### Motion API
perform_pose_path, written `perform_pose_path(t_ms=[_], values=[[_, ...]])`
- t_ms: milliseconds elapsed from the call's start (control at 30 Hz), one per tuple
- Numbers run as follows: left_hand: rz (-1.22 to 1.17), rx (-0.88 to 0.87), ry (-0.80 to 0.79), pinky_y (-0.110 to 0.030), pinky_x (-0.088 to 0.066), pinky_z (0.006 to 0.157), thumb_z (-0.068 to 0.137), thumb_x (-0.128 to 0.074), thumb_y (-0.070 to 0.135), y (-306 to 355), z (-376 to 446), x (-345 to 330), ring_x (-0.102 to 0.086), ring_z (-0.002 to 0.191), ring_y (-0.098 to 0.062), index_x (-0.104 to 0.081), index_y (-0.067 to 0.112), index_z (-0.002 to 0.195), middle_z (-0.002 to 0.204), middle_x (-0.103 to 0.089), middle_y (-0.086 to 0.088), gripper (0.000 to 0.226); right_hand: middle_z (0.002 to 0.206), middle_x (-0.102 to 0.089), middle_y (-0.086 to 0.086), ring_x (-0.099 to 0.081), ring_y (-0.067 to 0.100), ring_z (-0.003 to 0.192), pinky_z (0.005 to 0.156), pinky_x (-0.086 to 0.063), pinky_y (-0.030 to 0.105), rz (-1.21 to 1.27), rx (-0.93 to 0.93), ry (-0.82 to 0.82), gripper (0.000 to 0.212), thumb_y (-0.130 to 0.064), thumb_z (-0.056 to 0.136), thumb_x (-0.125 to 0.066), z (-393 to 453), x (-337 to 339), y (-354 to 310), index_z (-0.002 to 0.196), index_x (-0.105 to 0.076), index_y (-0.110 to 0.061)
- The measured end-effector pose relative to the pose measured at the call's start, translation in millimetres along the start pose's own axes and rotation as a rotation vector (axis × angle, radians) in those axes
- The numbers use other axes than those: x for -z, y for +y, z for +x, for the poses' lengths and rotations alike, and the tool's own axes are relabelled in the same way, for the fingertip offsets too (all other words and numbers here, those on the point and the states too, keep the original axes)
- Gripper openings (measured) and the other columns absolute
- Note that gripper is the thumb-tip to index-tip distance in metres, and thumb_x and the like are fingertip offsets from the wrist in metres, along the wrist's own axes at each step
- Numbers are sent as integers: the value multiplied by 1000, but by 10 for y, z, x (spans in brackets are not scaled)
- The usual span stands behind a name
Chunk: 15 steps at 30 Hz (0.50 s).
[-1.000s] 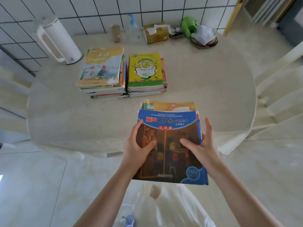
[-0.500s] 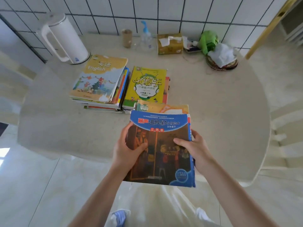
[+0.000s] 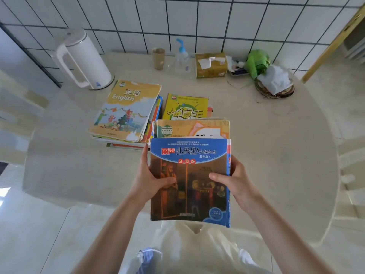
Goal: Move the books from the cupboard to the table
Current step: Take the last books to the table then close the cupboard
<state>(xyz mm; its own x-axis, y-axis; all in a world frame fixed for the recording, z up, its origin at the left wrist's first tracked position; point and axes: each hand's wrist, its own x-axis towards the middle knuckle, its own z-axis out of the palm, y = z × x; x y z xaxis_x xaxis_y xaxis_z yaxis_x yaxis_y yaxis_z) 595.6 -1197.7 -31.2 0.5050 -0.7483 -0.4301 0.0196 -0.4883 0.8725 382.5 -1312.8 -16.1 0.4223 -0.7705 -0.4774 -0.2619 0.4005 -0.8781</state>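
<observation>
I hold a stack of books [image 3: 189,182] over the near edge of the round cream table [image 3: 276,147]. Its top book has a blue header over a dark picture, and an orange-covered book sticks out beneath at the far end. My left hand [image 3: 150,178] grips the stack's left side, thumb on the cover. My right hand [image 3: 235,178] grips the right side, thumb on the cover too. Two piles lie on the table beyond: one topped by an English textbook [image 3: 124,111], one topped by a yellow book [image 3: 185,107], partly hidden by my stack.
At the back by the tiled wall stand a white kettle [image 3: 83,60], a brown cup [image 3: 159,58], a pump bottle [image 3: 182,58], a tissue box [image 3: 210,65] and a green bag with white plastic on a woven mat [image 3: 272,82]. Chairs flank the table.
I have stepped closer to the table, and the held stack has moved forward over its near edge toward the two piles. My grip is unchanged.
</observation>
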Motion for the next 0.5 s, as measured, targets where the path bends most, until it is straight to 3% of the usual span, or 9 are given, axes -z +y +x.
perform_pose_path(t_ms=[67,167,233,300,367,433,500], values=[[58,-29,13,-31,-58,76,62,-87,1,14,103,66,-68,95,-13,-43,26,128,103,-69,7,82,91,-74,-2,-71,12,85,76,-57,30,-44,52,20,46,4,72,-75,46,-58,-12,104,-60,-25],[29,-135,35,-16,-56,64,57,-88,-6,-70,256,168,-68,88,-10,-52,21,113,95,-70,5,72,89,-72,-4,-69,6,78,74,-57,27,-93,70,109,45,9,71,-74,125,-196,61,104,-61,-18],[6,-209,45,-22,-58,68,55,-88,-9,-134,341,229,-70,85,-15,-58,8,112,91,-72,2,67,94,-72,2,-68,6,79,75,-57,25,-120,100,154,45,11,69,-74,160,-276,159,108,-63,-8],[-45,-240,15,-37,-61,73,53,-89,-6,-204,410,276,-72,81,-16,-60,-2,113,87,-75,-1,67,97,-72,5,-67,1,78,73,-54,16,-128,131,193,46,12,69,-74,176,-345,255,111,-63,-2],[-133,-236,-14,-44,-61,74,46,-92,8,-233,453,318,-72,82,-18,-61,-4,112,88,-76,-2,74,93,-72,-2,-65,-7,76,68,-48,8,-125,150,218,47,15,69,-72,191,-419,302,113,-61,1],[-179,-224,-5,-38,-60,72,38,-92,25,-285,484,354,-71,83,-17,-64,-2,109,88,-76,-1,81,94,-73,-7,-66,-7,80,68,-48,7,-116,159,214,52,16,71,-70,213,-474,368,120,-58,3],[-105,-250,15,-35,-59,73,43,-88,29,-376,499,393,-72,85,-15,-67,0,106,90,-77,0,73,102,-72,-2,-67,-7,83,68,-48,7,-123,150,203,57,12,73,-72,206,-534,429,126,-55,2]])
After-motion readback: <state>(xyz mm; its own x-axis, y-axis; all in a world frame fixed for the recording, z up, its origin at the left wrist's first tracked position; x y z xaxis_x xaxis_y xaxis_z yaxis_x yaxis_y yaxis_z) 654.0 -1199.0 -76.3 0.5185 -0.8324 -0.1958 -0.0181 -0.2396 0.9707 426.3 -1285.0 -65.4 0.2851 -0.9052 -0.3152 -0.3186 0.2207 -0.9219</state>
